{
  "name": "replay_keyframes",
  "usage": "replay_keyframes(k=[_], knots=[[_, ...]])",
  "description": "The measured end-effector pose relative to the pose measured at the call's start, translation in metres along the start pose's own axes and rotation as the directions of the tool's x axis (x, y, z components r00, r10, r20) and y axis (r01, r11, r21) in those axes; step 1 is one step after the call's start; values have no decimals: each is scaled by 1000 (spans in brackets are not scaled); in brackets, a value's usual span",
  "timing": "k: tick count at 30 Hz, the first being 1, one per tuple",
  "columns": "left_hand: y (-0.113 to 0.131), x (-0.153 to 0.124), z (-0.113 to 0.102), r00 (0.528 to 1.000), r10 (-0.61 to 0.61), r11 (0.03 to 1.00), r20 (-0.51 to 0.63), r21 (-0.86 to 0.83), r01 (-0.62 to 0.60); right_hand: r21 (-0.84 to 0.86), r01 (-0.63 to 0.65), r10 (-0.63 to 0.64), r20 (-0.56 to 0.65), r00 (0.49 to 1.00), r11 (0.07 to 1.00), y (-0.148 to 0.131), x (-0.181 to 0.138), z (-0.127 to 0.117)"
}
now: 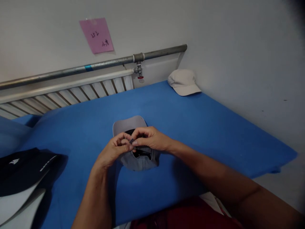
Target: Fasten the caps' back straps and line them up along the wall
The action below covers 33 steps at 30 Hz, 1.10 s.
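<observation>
A grey baseball cap lies on the blue-covered table, its brim pointing away from me and its back opening toward me. Over that opening my left hand and my right hand meet, fingertips almost touching. Both pinch the cap's dark back strap, and a small dark piece of it shows between the fingers. Its buckle or fastening is too small and covered to make out. The fingers hide part of the cap's inside.
A beige cap sits at the far right corner of the blue table cover. Several black and white caps are stacked at the left. Behind the table run a radiator, a metal pipe and a red-handled valve. A pink note hangs above.
</observation>
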<state>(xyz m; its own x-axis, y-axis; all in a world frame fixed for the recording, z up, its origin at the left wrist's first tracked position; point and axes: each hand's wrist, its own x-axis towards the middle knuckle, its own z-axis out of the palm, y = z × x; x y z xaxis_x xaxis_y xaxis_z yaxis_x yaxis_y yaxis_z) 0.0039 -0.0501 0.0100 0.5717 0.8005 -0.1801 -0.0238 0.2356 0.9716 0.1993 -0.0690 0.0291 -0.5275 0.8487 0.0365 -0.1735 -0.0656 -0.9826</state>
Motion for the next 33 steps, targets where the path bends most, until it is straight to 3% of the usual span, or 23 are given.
replay_keyframes(k=[8,19,28,33], knots=[[4,-3,1,999,7,1000,-32,-4,-7,22,18,-15,-131,991,1000,0,1,-7],[14,-14,-7,993,-115,954,18,281,106,-51,-58,53,-82,995,997,1,-1,-12],[9,-8,-1,995,-46,980,-88,191,62,-146,-124,111,-98,989,982,4,0,-9],[8,-6,1,995,-39,994,-88,96,48,-148,-134,112,-147,983,980,2,-1,-5]])
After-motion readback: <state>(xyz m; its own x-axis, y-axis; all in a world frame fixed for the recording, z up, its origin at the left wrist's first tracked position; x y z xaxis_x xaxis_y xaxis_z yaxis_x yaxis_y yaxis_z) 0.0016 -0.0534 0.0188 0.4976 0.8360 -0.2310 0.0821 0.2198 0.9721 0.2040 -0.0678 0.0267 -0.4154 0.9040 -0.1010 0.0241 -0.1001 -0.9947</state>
